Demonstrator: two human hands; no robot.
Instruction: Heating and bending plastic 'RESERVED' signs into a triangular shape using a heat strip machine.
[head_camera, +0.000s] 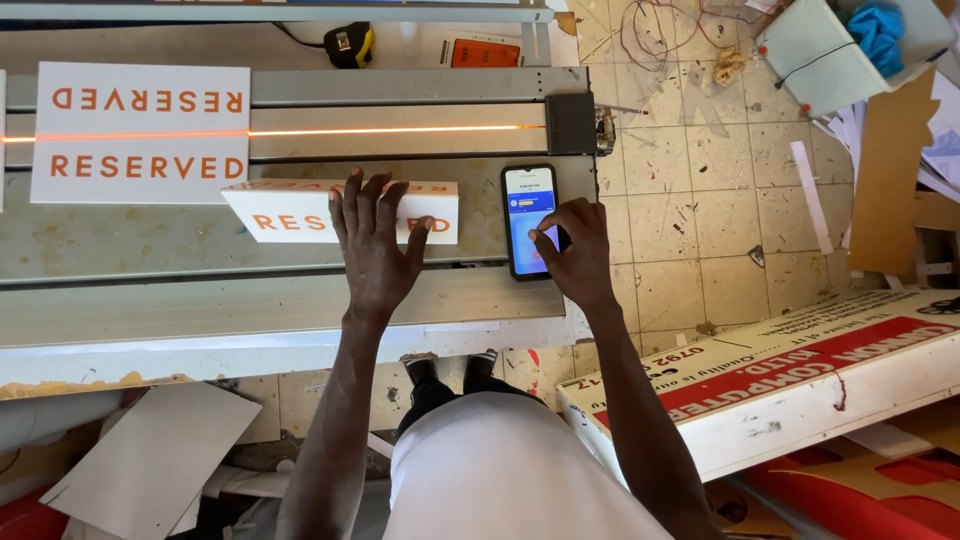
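Middle of the folded white sign (300, 212) under the left hand (372, 250); flat sign (140, 132) cut off at the left edge.

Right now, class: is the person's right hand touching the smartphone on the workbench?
Touching. The head view shows the right hand lying over the smartphone, its thumb pressed on the lit screen with no gap visible between them.
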